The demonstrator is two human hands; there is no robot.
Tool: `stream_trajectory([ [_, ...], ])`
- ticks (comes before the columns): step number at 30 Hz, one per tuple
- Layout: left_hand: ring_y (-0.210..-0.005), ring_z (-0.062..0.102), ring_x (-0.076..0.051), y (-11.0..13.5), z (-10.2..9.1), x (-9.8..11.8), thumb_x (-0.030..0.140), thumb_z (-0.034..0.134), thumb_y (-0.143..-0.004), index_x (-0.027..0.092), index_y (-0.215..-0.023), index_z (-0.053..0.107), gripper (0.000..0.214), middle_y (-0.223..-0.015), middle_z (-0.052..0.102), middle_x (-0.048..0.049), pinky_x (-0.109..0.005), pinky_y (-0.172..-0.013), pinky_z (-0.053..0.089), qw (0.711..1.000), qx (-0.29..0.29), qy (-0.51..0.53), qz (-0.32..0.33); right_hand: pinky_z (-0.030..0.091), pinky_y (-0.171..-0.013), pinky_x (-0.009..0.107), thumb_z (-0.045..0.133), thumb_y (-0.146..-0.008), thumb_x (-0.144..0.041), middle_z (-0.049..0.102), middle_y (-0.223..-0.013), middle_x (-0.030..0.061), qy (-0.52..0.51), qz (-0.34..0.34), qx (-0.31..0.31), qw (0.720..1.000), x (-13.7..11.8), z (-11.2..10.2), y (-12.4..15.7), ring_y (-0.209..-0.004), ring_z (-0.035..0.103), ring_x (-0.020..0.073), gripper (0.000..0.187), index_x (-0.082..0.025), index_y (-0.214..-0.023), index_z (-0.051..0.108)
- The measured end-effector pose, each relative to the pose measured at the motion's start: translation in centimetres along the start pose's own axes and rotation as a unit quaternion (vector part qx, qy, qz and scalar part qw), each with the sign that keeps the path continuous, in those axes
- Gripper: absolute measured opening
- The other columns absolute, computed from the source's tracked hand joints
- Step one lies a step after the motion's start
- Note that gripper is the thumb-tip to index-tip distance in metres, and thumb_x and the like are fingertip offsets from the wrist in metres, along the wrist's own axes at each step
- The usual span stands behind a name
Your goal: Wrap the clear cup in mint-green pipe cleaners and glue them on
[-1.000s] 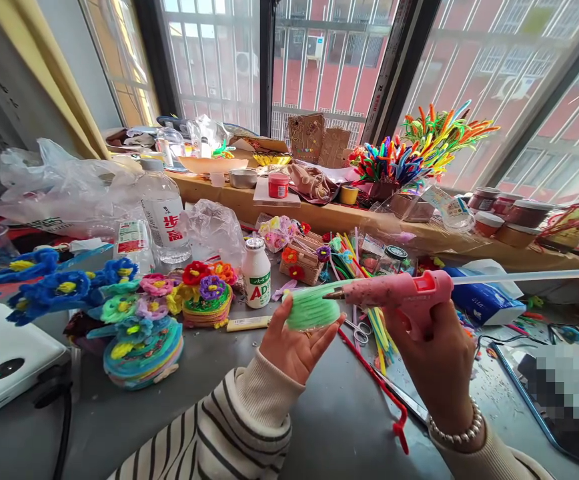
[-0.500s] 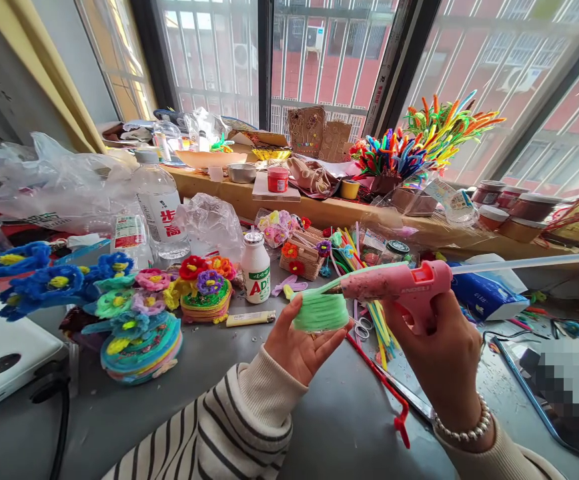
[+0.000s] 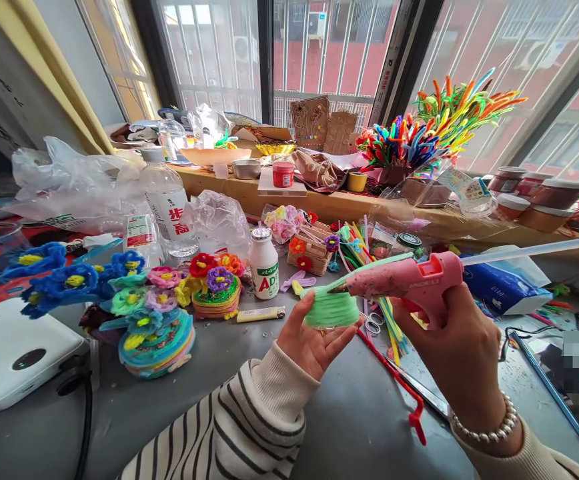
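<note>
Left hand (image 3: pixel 314 343) cups green coil (image 3: pixel 330 309), fingers clamped; right hand (image 3: pixel 457 347) grips glue gun (image 3: pixel 402 280) (nozzle at the coil's rim).

The small bottle (image 3: pixel 264 268) reads "AD" in red on its green label. The water bottle (image 3: pixel 170 215) bears red characters "步高". The raised lettering on the glue gun (image 3: pixel 399 280) is too small to read.

The left sleeve (image 3: pixel 229 433), over the near middle of the grey table (image 3: pixel 169 400), is a cream knit with thin dark stripes across it. It ends in a plain cream ribbed cuff (image 3: pixel 289 377) at the left hand (image 3: pixel 314 343). Over the table's near right corner, the right hand (image 3: pixel 457 347) has a bracelet (image 3: pixel 489 430) of pale round beads at its wrist, next to a plain cream right cuff (image 3: pixel 524 460).
</note>
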State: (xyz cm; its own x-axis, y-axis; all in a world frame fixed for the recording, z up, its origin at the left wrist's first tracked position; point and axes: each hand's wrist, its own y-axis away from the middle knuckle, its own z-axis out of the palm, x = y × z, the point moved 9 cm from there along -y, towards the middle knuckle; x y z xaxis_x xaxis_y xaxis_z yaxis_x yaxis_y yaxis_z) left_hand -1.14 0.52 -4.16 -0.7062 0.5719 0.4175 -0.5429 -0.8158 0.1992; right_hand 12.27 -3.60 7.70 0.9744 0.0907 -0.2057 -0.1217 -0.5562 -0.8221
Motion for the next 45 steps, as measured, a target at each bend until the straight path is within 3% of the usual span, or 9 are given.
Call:
stream_trajectory([
  [9, -0.088, 0.063, -0.022, -0.09, -0.45, 0.07, 0.041, 0.057, -0.071, 0.008, -0.123, 0.034, 0.066, -0.091, 0.064, -0.0114, -0.027, -0.083, 0.045, 0.999, 0.031, 0.006, 0.002, 0.029, -0.039, 0.023, 0.053, -0.072, -0.037, 0.04, -0.046, -0.0055, -0.003, -0.049, 0.014, 0.999, -0.81, -0.35, -0.15, -0.038, 0.036, 0.0082, 0.021, -0.016, -0.07, 0.05],
  [21, -0.088, 0.063, -0.021, 0.0, -0.45, 0.06, 0.041, 0.057, -0.072, 0.008, -0.124, 0.032, 0.067, -0.091, 0.064, -0.0106, -0.026, -0.084, 0.044, 0.999, 0.033, 0.002, 0.007, 0.029, -0.038, 0.022, 0.052, -0.072, -0.035, 0.041, -0.044, -0.0057, 0.002, -0.049, 0.015, 0.999, -0.78, -0.44, -0.15, -0.037, 0.035, 0.0074, 0.019, -0.018, -0.065, 0.047],
  [36, -0.087, 0.063, -0.022, -0.01, -0.47, 0.31, 0.04, 0.056, -0.072, 0.01, -0.122, 0.034, 0.063, -0.09, 0.064, -0.0094, -0.027, -0.083, 0.045, 0.999, 0.032, -0.004, 0.014, 0.029, -0.038, 0.023, 0.052, -0.072, -0.033, 0.039, -0.046, -0.0059, 0.015, -0.055, 0.02, 0.998, -0.63, -0.66, -0.23, -0.037, 0.034, 0.0082, 0.017, -0.017, -0.072, 0.052],
  [45, -0.083, 0.065, -0.023, 0.1, -0.69, 0.32, 0.037, 0.037, -0.084, 0.01, -0.127, 0.028, 0.052, -0.091, 0.062, -0.0128, -0.026, -0.075, 0.05, 0.998, 0.068, 0.006, 0.008, 0.027, -0.038, 0.022, 0.055, -0.071, -0.031, 0.034, -0.046, -0.0075, 0.007, -0.065, 0.029, 0.997, -0.76, -0.9, -0.32, -0.037, 0.03, 0.0076, 0.021, -0.014, -0.083, 0.057],
])
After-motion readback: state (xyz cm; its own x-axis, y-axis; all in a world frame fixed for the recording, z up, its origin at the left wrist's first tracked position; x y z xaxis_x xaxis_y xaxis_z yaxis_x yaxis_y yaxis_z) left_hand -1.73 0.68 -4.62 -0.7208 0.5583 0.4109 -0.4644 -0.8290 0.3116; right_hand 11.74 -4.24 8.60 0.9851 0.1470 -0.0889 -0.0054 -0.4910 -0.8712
